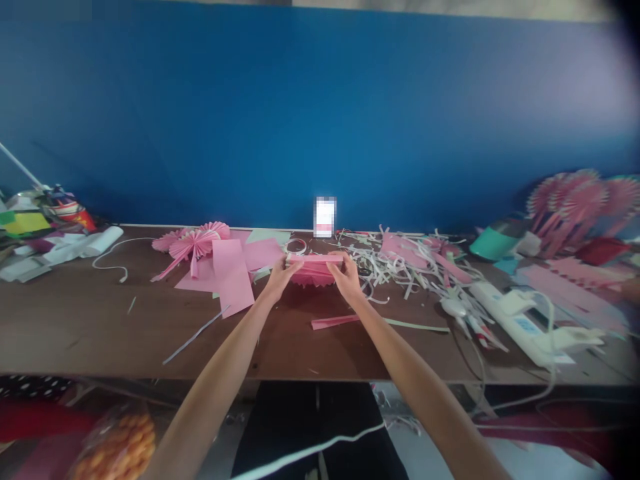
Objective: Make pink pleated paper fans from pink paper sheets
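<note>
Both hands are out over the middle of the brown table. My left hand [283, 275] pinches the left end of a pleated pink paper [314, 272], and my right hand [347, 275] pinches its right end. A smooth pink edge runs level between the thumbs, with the zigzag folds showing beneath it. Nearer me lies a folded pink paper strip [334, 323], partly covered by my right forearm. Flat pink sheets [231, 270] lie to the left of my left hand.
Finished pink paper fans [197, 241] lie on the left. White paper shreds [413, 267] are heaped on the right, beside a white power strip [515, 325] with cables. More fans [575, 200] stand far right, near another person's hand [631, 291]. A lit phone [325, 217] leans against the blue wall.
</note>
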Action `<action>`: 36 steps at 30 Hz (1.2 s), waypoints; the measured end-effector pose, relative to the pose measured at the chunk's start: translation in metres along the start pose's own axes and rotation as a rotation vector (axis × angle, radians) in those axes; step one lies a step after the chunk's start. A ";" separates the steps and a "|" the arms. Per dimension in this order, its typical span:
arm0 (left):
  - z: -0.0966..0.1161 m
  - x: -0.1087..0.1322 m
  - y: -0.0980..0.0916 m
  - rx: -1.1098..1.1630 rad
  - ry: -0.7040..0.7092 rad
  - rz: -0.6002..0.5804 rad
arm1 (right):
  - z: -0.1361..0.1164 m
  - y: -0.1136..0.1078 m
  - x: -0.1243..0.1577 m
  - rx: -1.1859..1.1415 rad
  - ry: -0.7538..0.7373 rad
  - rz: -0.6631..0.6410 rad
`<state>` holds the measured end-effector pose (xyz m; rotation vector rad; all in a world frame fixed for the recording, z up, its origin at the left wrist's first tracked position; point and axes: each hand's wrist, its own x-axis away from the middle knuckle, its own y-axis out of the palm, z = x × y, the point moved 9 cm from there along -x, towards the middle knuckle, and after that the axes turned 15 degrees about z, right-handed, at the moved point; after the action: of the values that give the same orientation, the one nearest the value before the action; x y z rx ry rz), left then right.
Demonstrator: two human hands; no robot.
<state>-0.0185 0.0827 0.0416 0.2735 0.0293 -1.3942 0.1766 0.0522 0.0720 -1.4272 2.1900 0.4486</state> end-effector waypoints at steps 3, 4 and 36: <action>-0.006 -0.002 -0.003 0.014 -0.033 0.032 | 0.003 0.000 -0.001 0.021 0.005 0.000; -0.009 -0.003 -0.006 0.014 -0.046 0.054 | 0.003 0.001 -0.001 0.022 0.010 -0.005; 0.006 0.003 -0.001 0.033 0.026 0.001 | -0.004 -0.001 0.001 0.159 -0.072 -0.026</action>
<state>-0.0197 0.0785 0.0470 0.3189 0.0277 -1.3916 0.1767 0.0491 0.0748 -1.3321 2.0974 0.3042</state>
